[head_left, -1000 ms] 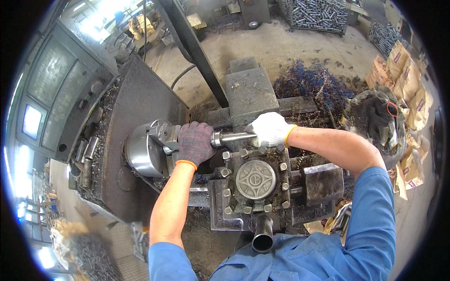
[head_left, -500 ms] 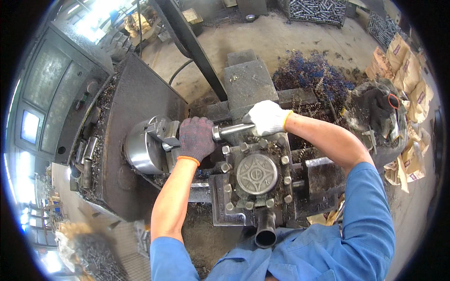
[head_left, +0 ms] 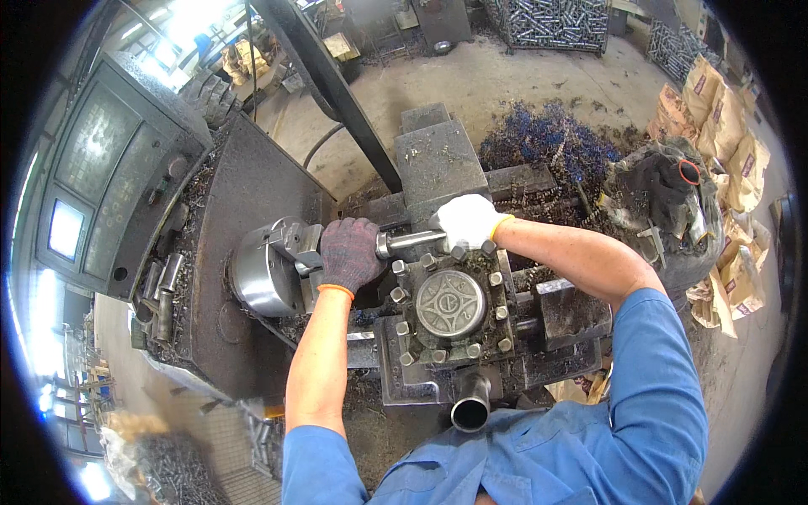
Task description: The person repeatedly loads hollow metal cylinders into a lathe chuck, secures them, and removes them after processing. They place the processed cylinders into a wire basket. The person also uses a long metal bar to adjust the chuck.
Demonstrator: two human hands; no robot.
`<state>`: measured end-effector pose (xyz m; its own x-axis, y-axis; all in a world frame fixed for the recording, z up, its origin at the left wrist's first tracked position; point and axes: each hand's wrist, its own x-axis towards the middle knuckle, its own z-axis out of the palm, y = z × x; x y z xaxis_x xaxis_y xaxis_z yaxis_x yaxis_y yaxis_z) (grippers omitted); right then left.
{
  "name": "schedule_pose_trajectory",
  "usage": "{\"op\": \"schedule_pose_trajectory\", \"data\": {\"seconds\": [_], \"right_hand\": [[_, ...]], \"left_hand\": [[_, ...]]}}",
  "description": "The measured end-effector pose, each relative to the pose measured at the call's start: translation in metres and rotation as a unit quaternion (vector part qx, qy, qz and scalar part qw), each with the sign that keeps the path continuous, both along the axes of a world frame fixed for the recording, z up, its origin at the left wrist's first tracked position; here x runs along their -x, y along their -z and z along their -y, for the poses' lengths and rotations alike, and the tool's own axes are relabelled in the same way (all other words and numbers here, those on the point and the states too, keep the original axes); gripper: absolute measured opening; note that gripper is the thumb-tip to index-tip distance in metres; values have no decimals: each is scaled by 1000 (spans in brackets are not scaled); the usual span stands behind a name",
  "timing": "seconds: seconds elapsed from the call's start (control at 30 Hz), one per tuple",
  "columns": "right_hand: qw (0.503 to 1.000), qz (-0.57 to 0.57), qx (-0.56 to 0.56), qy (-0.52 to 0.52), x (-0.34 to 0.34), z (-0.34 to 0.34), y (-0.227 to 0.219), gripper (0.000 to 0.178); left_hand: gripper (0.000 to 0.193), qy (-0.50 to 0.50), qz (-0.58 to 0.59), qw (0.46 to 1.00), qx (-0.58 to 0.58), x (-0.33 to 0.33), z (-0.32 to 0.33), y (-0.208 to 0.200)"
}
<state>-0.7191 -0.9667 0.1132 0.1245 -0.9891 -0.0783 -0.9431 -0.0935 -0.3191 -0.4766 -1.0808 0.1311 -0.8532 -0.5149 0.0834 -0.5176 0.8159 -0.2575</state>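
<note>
My left hand (head_left: 350, 254), in a dark grey and reddish glove, is closed around a shiny steel rod (head_left: 417, 240) just right of the chuck jaws. A wider collar shows on the rod beside that glove. Wearing a white glove, my right hand (head_left: 468, 221) grips the rod's right end. The lathe chuck (head_left: 259, 268) is a bright steel cylinder at the left. Whether the rod's left end touches the jaws is hidden by my left glove. Below the rod sits a square tool post (head_left: 451, 304) with a round embossed cap and several bolts around it.
A dark upright panel (head_left: 252, 185) stands behind the chuck, near a grey cabinet (head_left: 109, 160). Bluish metal shavings (head_left: 547, 143) lie beyond the lathe. Paper sacks (head_left: 724, 118) stand at the right. A short open pipe (head_left: 470, 408) points toward my body. Metal crates (head_left: 551, 25) hold many parts.
The view has shifted a little. Both hands keep hold of the rod, close to the chuck, and the tool post appears slightly further left and higher.
</note>
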Motion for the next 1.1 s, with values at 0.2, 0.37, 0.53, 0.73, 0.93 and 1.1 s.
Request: {"op": "schedule_pose_trajectory", "data": {"seconds": [0.2, 0.37, 0.53, 0.73, 0.93, 1.1], "right_hand": [[998, -39, 43, -13, 6, -4, 5, 32], [999, -38, -8, 0, 6, -2, -1, 33], [998, -21, -57, 26, 14, -21, -19, 37], [960, -116, -44, 251, 104, -129, -64, 35], [885, -342, -210, 236, 142, -191, -39, 20], [890, -396, -183, 130, 128, -207, 12, 20]], "left_hand": [[40, -1, -3, 1000, 4, 0, -1, 0], [35, 10, -4, 1000, -7, 1, -1, -2], [31, 13, 5, 1000, 2, 1, -2, -2], [32, 9, -12, 1000, -12, 1, -7, -9], [53, 12, 18, 1000, -18, 6, -17, -18], [62, 82, -191, 977, -40, -49, -1, -23]]}}
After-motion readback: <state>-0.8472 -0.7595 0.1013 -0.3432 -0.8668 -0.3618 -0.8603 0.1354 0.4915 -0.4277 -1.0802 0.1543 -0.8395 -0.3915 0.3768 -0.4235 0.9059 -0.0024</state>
